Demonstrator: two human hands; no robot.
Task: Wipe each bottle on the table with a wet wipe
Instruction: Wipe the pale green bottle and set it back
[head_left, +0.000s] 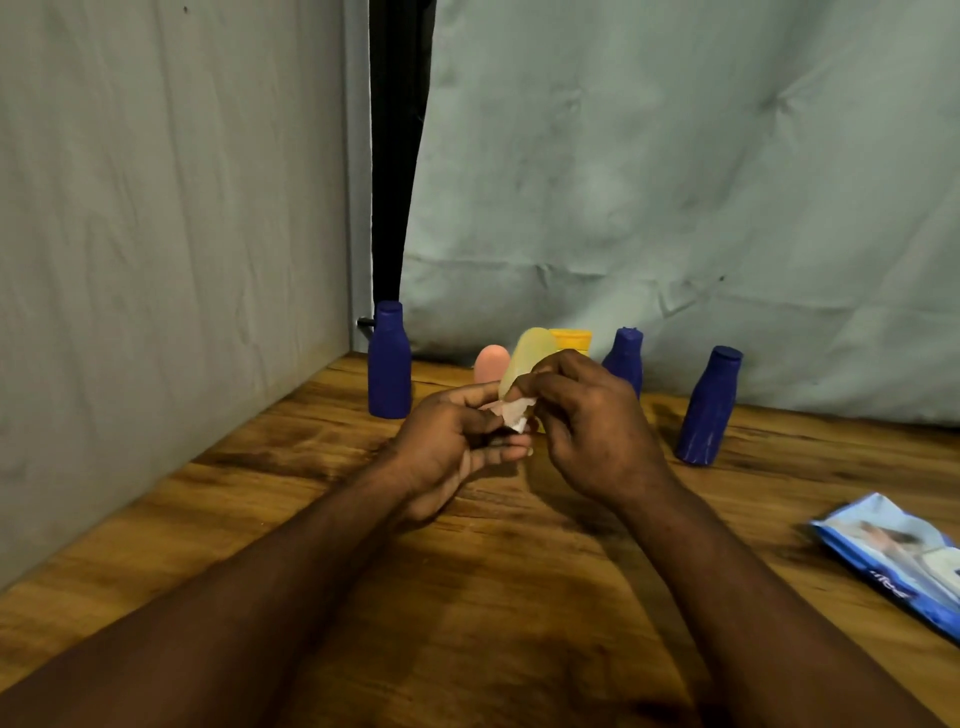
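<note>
A pale yellow translucent bottle (527, 358) is held up above the wooden table (311, 519), tilted. My right hand (587, 421) grips its lower part. My left hand (457, 441) pinches a crumpled white wet wipe (511, 413) against the bottle's base. Three dark blue bottles stand behind: one at the left (389, 361), one behind my right hand (626, 358) and one leaning at the right (707, 408). A pink bottle (491, 364) and a yellow bottle (571, 340) stand at the back, partly hidden by the held bottle.
A blue and white wet wipe pack (898, 556) lies near the table's right edge. Grey-green cloth hangs behind and to the left of the table, with a dark gap at the back corner.
</note>
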